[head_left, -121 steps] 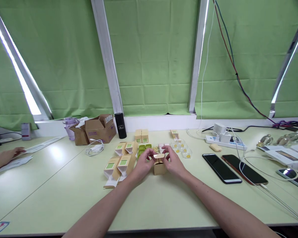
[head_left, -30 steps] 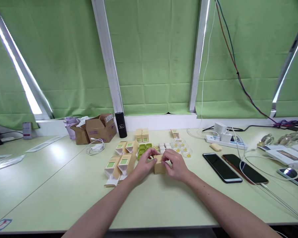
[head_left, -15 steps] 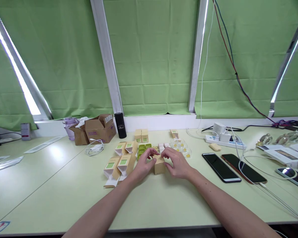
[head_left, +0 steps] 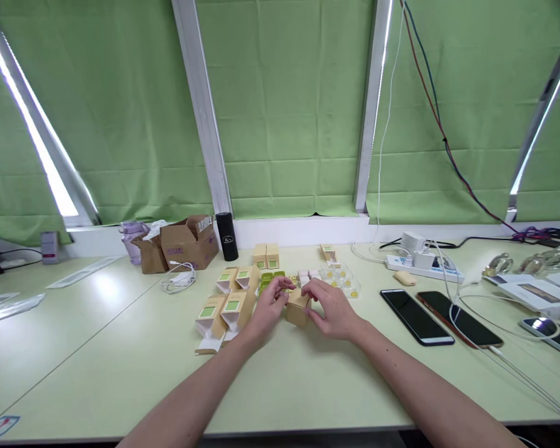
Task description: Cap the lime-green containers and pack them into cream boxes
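Note:
A small tan cardboard box (head_left: 297, 312) stands slightly turned on the table between my hands. My left hand (head_left: 269, 309) is at its left side, with the thumb against the box and the fingers curled over the top edge. On the right, my right hand (head_left: 332, 309) grips the box's right edge between thumb and bent fingers. Several matching boxes with green labels (head_left: 233, 306) lie with open flaps left of my left hand. Green cups (head_left: 265, 281), small pinkish-white pieces (head_left: 304, 277) and clear domed pieces (head_left: 348, 283) sit just beyond my hands.
Two upright tan boxes (head_left: 266, 256) and one lying box (head_left: 329, 254) are farther back. A black tumbler (head_left: 226, 236) stands beside a brown carton (head_left: 189, 244). Right of my hand lie phones (head_left: 415, 316), a power strip (head_left: 429, 269) and loose white cables.
The small box has turned and tipped slightly in my hands. My left hand has shifted slightly left along its side; my right hand stays on the right edge.

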Action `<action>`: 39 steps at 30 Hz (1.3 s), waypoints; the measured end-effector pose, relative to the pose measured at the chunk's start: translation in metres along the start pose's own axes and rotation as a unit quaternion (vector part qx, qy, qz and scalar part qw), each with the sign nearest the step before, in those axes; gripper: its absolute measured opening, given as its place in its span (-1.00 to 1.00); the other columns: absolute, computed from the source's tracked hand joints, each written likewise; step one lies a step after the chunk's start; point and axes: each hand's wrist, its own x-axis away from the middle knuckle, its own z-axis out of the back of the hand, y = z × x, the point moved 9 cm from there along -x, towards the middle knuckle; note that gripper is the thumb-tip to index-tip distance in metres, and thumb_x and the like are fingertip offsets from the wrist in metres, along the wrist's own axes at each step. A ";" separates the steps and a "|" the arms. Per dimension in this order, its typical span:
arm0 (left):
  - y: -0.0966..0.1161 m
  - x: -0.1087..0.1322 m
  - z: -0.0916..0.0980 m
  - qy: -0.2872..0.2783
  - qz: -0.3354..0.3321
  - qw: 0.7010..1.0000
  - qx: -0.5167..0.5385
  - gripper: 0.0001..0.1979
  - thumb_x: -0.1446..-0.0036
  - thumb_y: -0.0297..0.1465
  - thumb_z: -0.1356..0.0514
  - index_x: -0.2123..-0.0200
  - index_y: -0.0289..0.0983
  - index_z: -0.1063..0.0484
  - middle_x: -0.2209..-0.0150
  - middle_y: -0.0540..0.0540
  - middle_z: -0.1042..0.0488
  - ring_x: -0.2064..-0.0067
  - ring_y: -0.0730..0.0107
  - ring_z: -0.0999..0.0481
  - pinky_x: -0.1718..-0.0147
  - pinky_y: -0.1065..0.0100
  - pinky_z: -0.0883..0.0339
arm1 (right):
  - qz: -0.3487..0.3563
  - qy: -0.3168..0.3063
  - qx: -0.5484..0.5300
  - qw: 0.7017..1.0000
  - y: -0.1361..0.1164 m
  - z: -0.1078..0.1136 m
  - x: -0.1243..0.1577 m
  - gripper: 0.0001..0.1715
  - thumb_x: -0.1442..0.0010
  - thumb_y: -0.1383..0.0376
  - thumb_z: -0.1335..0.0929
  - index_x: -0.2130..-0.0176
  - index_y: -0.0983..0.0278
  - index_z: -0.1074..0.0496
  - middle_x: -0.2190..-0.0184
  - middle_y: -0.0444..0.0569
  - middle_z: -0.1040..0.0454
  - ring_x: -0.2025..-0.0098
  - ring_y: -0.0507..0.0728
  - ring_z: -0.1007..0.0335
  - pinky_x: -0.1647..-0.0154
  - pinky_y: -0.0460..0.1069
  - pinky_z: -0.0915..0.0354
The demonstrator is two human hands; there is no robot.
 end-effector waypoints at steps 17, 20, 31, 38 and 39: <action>-0.009 -0.005 0.010 0.040 0.005 0.999 -0.025 -0.79 -0.17 -0.34 -0.17 0.11 -0.21 -0.39 0.22 -0.09 -0.48 0.15 0.24 -0.47 0.13 0.24 -0.34 | -0.063 0.005 0.067 0.996 0.022 0.001 -0.001 -0.59 -0.09 0.50 -0.30 0.06 0.19 -0.31 0.19 -0.05 -0.49 0.27 0.13 -0.38 0.39 -0.04 -0.01; -0.006 -0.003 0.010 0.040 0.008 0.999 -0.035 -0.80 -0.19 -0.31 -0.17 0.12 -0.20 -0.39 0.27 -0.05 -0.47 0.19 0.25 -0.47 0.14 0.25 -0.33 | -0.095 -0.005 0.082 0.992 0.030 -0.004 0.000 -0.65 -0.17 0.47 -0.28 0.05 0.19 -0.30 0.25 -0.08 -0.53 0.33 0.12 -0.39 0.40 -0.04 0.03; 0.002 -0.002 0.014 0.060 0.000 0.995 -0.078 -0.86 -0.24 -0.30 -0.16 0.17 -0.20 -0.37 0.44 0.02 -0.47 0.31 0.29 -0.48 0.22 0.29 -0.27 | -0.173 -0.004 0.056 0.983 0.049 -0.010 0.001 -0.60 -0.22 0.51 -0.26 0.00 0.15 -0.28 0.33 -0.18 -0.60 0.36 0.10 -0.46 0.38 -0.06 0.01; 0.001 -0.003 0.018 0.081 -0.022 0.989 -0.119 -0.94 -0.25 -0.36 -0.14 0.21 -0.19 -0.37 0.44 0.01 -0.45 0.34 0.28 -0.46 0.27 0.29 -0.27 | -0.206 -0.088 0.148 0.963 0.050 -0.019 0.004 -0.63 -0.14 0.50 -0.33 0.08 0.17 -0.39 0.44 -0.10 -0.55 0.38 0.16 -0.44 0.37 -0.03 0.06; 0.003 -0.002 0.017 0.080 -0.027 0.988 -0.130 -0.94 -0.26 -0.36 -0.14 0.20 -0.19 -0.37 0.42 0.00 -0.46 0.32 0.27 -0.46 0.26 0.27 -0.29 | -0.208 -0.094 0.152 0.962 0.049 -0.019 0.004 -0.63 -0.14 0.49 -0.33 0.07 0.17 -0.40 0.44 -0.09 -0.55 0.39 0.17 -0.44 0.37 -0.03 0.04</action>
